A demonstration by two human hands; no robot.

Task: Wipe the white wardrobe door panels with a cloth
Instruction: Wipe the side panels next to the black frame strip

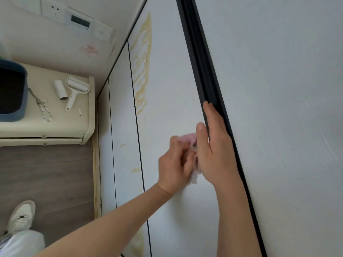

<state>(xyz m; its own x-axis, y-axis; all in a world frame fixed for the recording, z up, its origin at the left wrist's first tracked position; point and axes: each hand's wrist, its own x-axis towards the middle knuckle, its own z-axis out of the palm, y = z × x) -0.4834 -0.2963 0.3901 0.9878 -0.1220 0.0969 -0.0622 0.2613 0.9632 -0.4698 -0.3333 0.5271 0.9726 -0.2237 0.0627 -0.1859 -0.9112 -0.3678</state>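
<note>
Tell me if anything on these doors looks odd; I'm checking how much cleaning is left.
Yes. Yellowish streaks run down the white door panel, above the pink cloth held by the left hand. Smaller yellow smudges mark the next panel lower down. The right hand rests by the black frame.

My hands: two (pixel 174 164) (pixel 215 151); cloth (pixel 187 139): one (pink); lint roller (pixel 77 89): one; spare roll (pixel 60 89): one; bin (pixel 11 89): one; shoe (pixel 21 216): one.

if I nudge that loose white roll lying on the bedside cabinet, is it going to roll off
Probably it would roll: the white roll is a cylinder lying on its side with a hollow core showing, so likely light. The cabinet top seems to have a raised edge on the wardrobe side, which might stop it. The lint roller beside it could also block it.
</note>
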